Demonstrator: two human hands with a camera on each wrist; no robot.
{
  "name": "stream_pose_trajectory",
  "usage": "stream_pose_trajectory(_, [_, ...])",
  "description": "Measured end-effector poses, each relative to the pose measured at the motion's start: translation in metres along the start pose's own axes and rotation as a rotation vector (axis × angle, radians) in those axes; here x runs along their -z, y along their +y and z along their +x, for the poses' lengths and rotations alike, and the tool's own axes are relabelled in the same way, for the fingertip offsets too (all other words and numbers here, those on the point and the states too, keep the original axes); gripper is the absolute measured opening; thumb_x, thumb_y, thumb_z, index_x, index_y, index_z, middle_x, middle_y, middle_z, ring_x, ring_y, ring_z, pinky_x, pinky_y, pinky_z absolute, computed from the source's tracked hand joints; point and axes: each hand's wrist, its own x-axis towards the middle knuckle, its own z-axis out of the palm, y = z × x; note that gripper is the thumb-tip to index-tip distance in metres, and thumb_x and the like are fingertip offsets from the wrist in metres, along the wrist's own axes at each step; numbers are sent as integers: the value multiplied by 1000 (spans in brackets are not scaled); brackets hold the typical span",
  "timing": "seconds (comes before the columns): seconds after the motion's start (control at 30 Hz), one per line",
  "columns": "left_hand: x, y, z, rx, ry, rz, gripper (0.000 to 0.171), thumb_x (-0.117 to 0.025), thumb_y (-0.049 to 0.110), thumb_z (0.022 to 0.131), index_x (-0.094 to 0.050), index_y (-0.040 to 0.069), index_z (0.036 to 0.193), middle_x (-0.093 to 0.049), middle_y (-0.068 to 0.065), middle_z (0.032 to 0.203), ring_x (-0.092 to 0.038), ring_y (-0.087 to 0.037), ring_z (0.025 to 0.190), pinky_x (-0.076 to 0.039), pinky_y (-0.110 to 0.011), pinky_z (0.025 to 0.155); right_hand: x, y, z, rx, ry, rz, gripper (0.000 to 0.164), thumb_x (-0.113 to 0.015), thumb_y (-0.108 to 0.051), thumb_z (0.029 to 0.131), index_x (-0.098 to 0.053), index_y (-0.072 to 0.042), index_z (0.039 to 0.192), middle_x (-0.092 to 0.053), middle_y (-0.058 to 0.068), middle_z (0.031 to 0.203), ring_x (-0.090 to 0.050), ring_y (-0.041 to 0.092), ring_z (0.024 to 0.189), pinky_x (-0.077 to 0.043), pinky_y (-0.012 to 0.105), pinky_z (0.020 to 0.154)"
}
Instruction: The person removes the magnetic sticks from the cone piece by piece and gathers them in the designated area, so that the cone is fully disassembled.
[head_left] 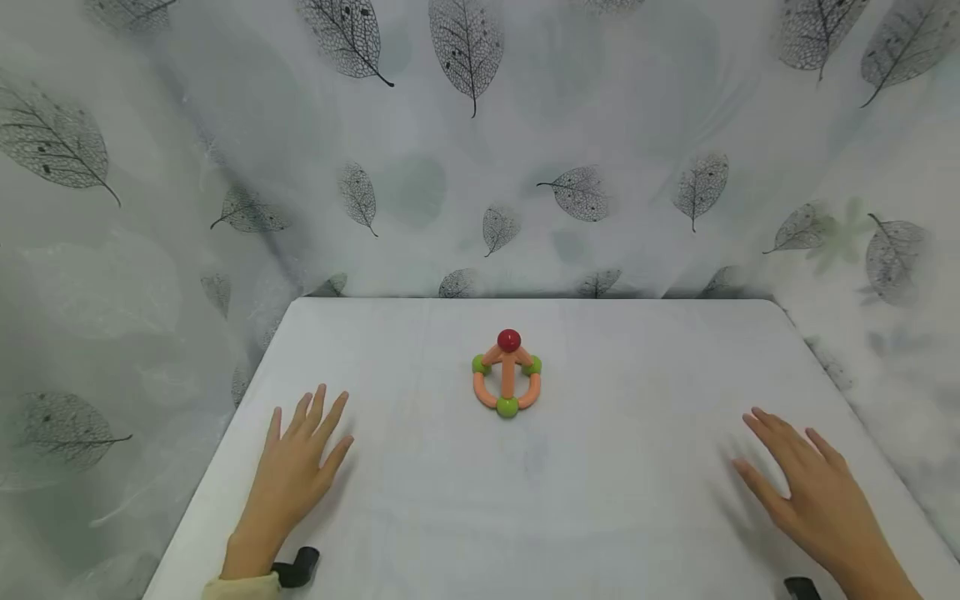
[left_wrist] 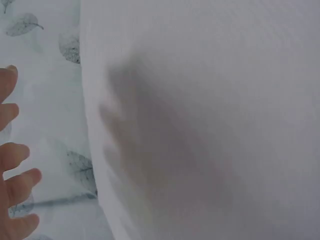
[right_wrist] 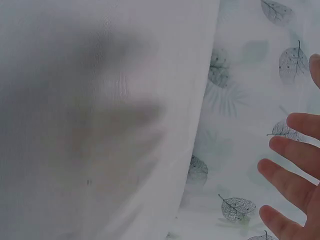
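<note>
A rattle-like toy (head_left: 507, 379) lies toward the back middle of the white table, with orange bars, several green balls and one red ball at its far end. My left hand (head_left: 296, 467) is over the table's left side, fingers spread and holding nothing. On the right side, my right hand (head_left: 817, 492) hovers above its own shadow with fingers extended, also with nothing in it. Both hands are apart from the toy. Fingertips of the left hand (left_wrist: 17, 170) show at the edge of the left wrist view, and those of the right hand (right_wrist: 295, 170) in the right wrist view.
The white table (head_left: 540, 508) has its back edge before a pale leaf-printed curtain (head_left: 420, 192), which also hangs along both sides. A black wrist camera mount (head_left: 298, 568) sits by the left wrist, another dark one (head_left: 802, 588) by the right.
</note>
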Motion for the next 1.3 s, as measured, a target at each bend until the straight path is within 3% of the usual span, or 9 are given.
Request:
stream_pose_trajectory(0.1, [-3, 2, 3, 11, 40, -43, 69, -70, 29, 98, -43, 20, 160, -43, -23, 162, -48, -49, 144, -23, -73, 120, -7, -7, 5, 17, 75, 42, 56, -81, -19, 88, -64, -8, 140, -66, 21, 139, -21, -22, 147, -15, 38, 133])
stream_pose_trajectory(0.2, [-10, 7, 6, 25, 86, -86, 68, -72, 26, 97, -46, 18, 159, -48, -22, 159, -54, -48, 140, -27, -73, 117, -13, -15, 10, 13, 121, 90, 46, -83, -13, 84, -71, -8, 129, -72, 18, 129, -30, -25, 138, -16, 23, 129])
stream_pose_trajectory(0.3, [-14, 13, 11, 17, 107, -115, 65, -72, 25, 97, -48, 17, 157, -56, -20, 153, -57, -45, 137, -30, -72, 115, -20, -25, 16, 3, 143, 143, 47, -86, -4, 78, -75, -11, 123, -75, 14, 123, -42, -20, 127, -16, 13, 123])
stream_pose_trajectory(0.47, [-19, 25, 22, -23, 123, -146, 58, -71, 24, 98, -54, 15, 153, -64, -14, 147, -61, -40, 134, -31, -70, 116, -27, -41, 29, -3, 132, 181, 52, -87, 5, 72, -76, -12, 120, -77, 10, 116, -57, 11, 112, -17, 4, 114])
stream_pose_trajectory(0.67, [-23, 38, 34, -50, 132, -170, 50, -72, 25, 98, -62, 13, 145, -68, -11, 141, -63, -38, 131, -35, -68, 115, -35, -60, 50, -8, 79, 203, 46, -85, 2, 77, -76, -15, 119, -78, 7, 114, -64, 28, 107, -24, 4, 105])
stream_pose_trajectory(0.83, [-25, 49, 45, -82, 120, -194, 42, -71, 28, 99, -68, 15, 139, -71, -8, 137, -65, -35, 129, -39, -64, 114, -43, -69, 64, 13, 59, 210, 43, -86, -1, 79, -76, -16, 118, -78, 3, 113, -67, 26, 106, -35, 11, 100])
stream_pose_trajectory(1.03, [-29, 61, 63, -148, 110, -249, 37, -70, 28, 100, -70, 16, 135, -72, -5, 134, -66, -30, 126, -44, -58, 110, -53, -74, 77, 69, 48, 293, 42, -83, 3, 80, -77, -16, 118, -78, -1, 114, -67, 20, 107, -35, 7, 101])
stream_pose_trajectory(1.17, [-34, 67, 78, -174, 76, -338, 36, -69, 26, 101, -69, 16, 136, -72, -3, 134, -66, -28, 127, -48, -54, 107, -57, -79, 86, 67, 10, 357, 39, -80, 0, 86, -76, -19, 119, -77, -4, 116, -67, 14, 110, -36, 7, 101])
stream_pose_trajectory(1.3, [-38, 74, 91, -119, -32, -496, 37, -66, 26, 104, -65, 21, 141, -68, 0, 141, -62, -25, 134, -49, -53, 110, -61, -84, 98, 78, -42, 449, 35, -77, -2, 91, -75, -19, 121, -77, -5, 117, -68, 5, 111, -40, 5, 100])
